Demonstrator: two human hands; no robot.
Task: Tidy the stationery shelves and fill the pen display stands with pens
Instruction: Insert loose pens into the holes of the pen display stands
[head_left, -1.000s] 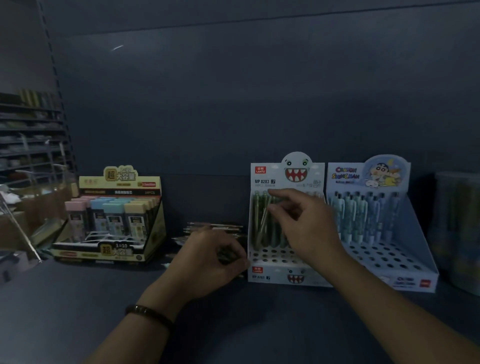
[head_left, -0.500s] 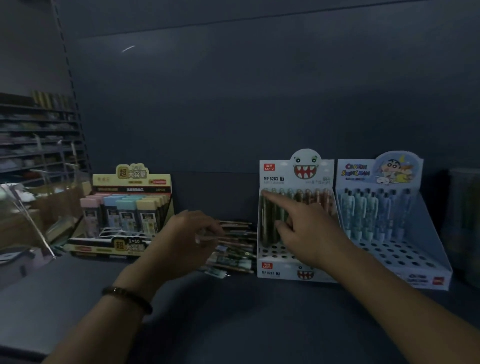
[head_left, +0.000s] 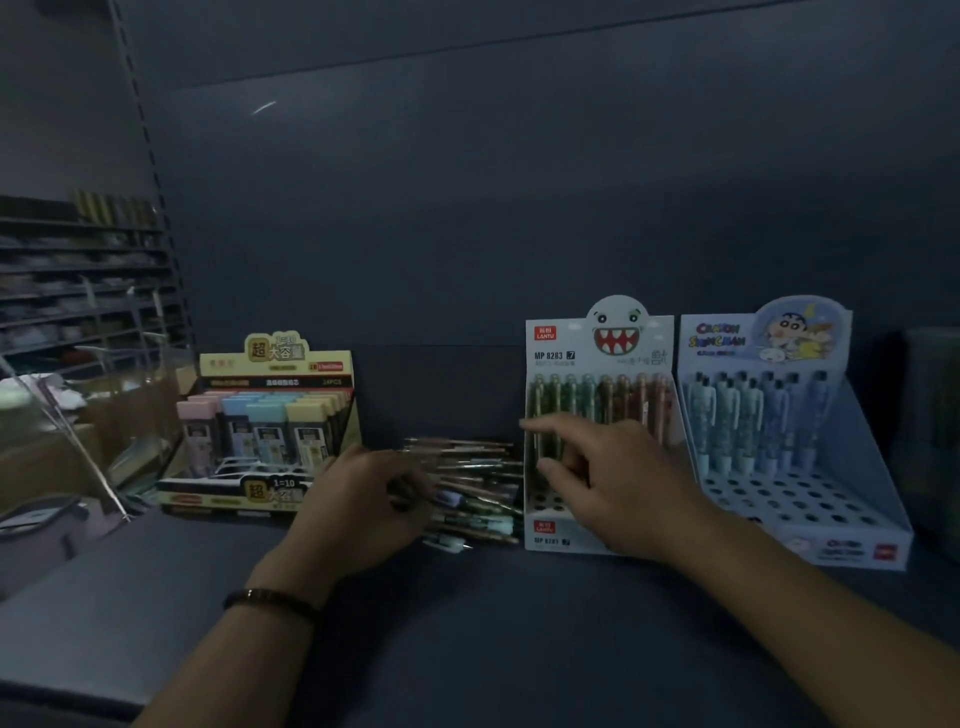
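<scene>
A white pen display stand with a toothy monster face (head_left: 561, 358) stands on the dark shelf and holds a back row of green and brown pens (head_left: 602, 400). Left of it lies a pile of loose pens (head_left: 478, 483). My left hand (head_left: 358, 504) rests on the pile's left end, its fingers curled round a pen there. My right hand (head_left: 618, 483) hovers in front of the stand, with its index finger stretched toward the leftmost pens and its thumb apart below; it holds nothing.
A light blue cartoon display stand (head_left: 878, 467) with blue pens stands right of the monster stand. A yellow box of pastel lead cases (head_left: 270, 415) sits to the left. Dim shelving and cardboard boxes (head_left: 78, 291) lie at far left.
My right hand has dropped lower in front of the stand and let go of the pens there. My left hand has reached into the loose pens. The view has shifted.
</scene>
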